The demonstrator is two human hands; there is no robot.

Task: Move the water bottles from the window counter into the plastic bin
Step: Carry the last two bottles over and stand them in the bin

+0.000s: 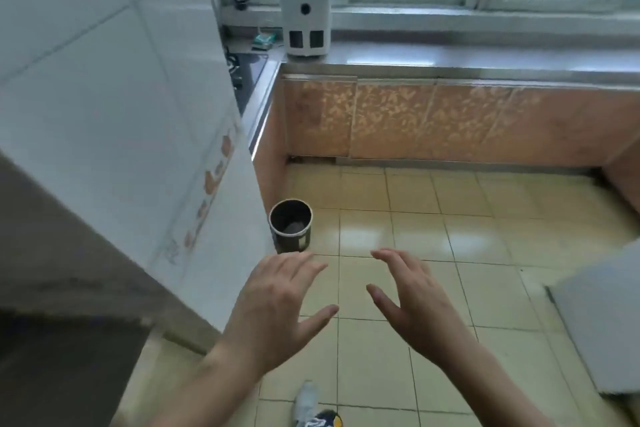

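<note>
My left hand (277, 312) and my right hand (415, 305) are both held out in front of me over the tiled floor, fingers spread, holding nothing. The grey window counter (485, 61) runs along the far wall under the window. No water bottle stands on the part of the counter that shows. A clear plastic bottle (306, 402) appears at the bottom edge between my arms, near a blue and yellow item (323, 419). At the right edge is a pale grey-white object (599, 322); I cannot tell whether it is the plastic bin.
A white appliance (304, 22) stands on the counter's left end. A black hob (247, 71) sits on the left counter. A small dark waste bucket (291, 229) stands on the floor by the cabinet corner. A white tiled wall (121, 114) juts out at left.
</note>
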